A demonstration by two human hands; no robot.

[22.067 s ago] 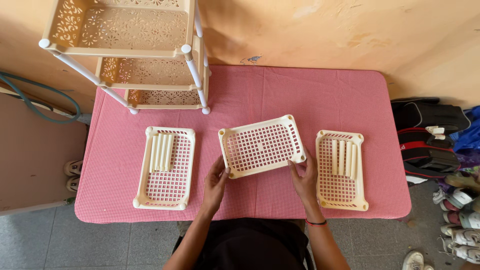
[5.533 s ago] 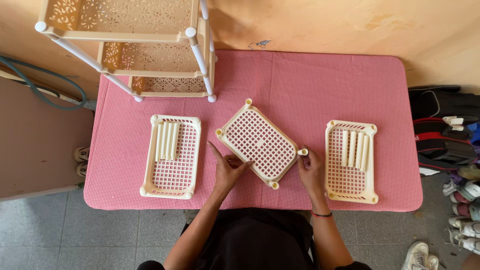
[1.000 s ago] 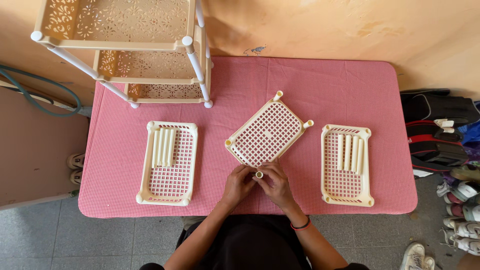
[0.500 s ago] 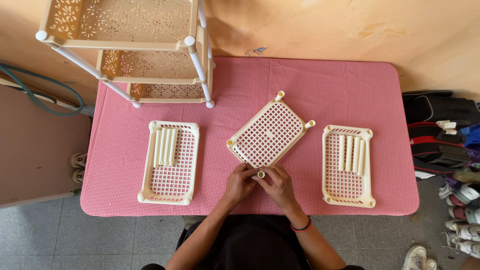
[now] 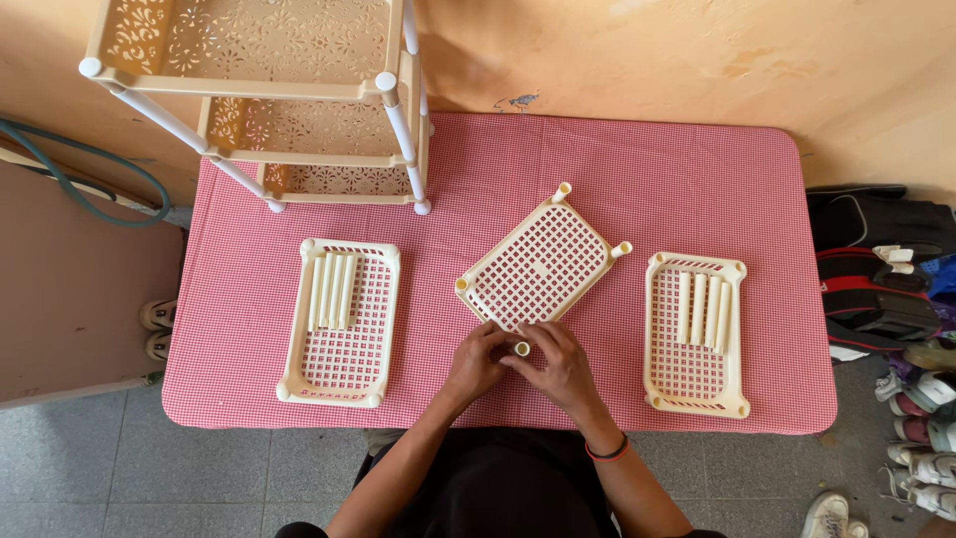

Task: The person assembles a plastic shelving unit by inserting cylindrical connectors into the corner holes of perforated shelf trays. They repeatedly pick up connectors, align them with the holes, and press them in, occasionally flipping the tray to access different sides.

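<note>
A cream perforated shelf tray (image 5: 538, 264) lies turned at an angle in the middle of the pink checked table (image 5: 617, 169). My left hand (image 5: 475, 361) and my right hand (image 5: 553, 361) meet at its near corner. Both pinch the short round corner socket (image 5: 522, 349) there. Short corner pegs stick out at the tray's other corners. To the left lies a second tray (image 5: 341, 321) with several cream tubes (image 5: 332, 290) in it. A third tray (image 5: 695, 334) at the right also holds several tubes (image 5: 701, 308).
An assembled cream rack (image 5: 269, 95) with white posts stands on the table's far left corner. A wall runs behind the table. Bags (image 5: 876, 279) and shoes (image 5: 926, 428) lie on the floor at the right, and a hose (image 5: 90, 169) lies at the left.
Over the earlier frames the middle tray was turned round on the table. In the last second my hands stay together at its near corner with hardly any movement.
</note>
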